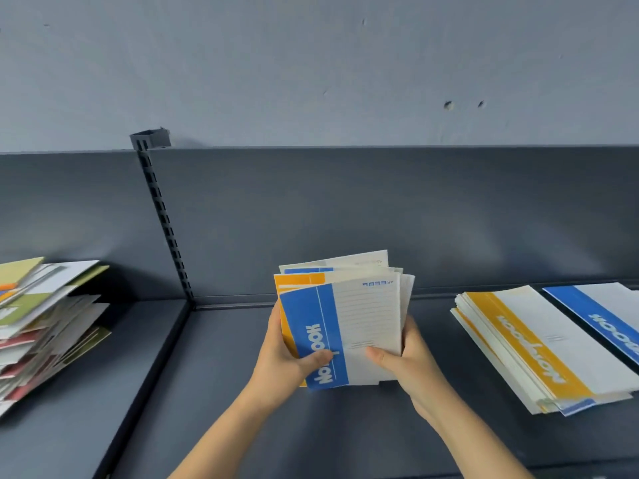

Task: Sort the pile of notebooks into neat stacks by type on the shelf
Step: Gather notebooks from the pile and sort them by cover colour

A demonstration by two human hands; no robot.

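I hold a fanned bundle of notebooks (349,316) upright over the middle of the dark shelf (214,392). The front one has a blue band reading NOTEBOOK; an orange-banded one shows behind it. My left hand (287,361) grips the bundle's left edge with the thumb on the blue band. My right hand (408,364) grips the right edge, thumb on the white cover. At right lies a stack of orange-banded notebooks (539,350), and beside it a blue-banded notebook (608,319) lies flat.
A messy slanting pile of mixed notebooks (45,323) in green, red and white sits on the left shelf section. A slotted metal upright (162,219) divides the two sections. The shelf's dark back panel (345,209) rises behind everything.
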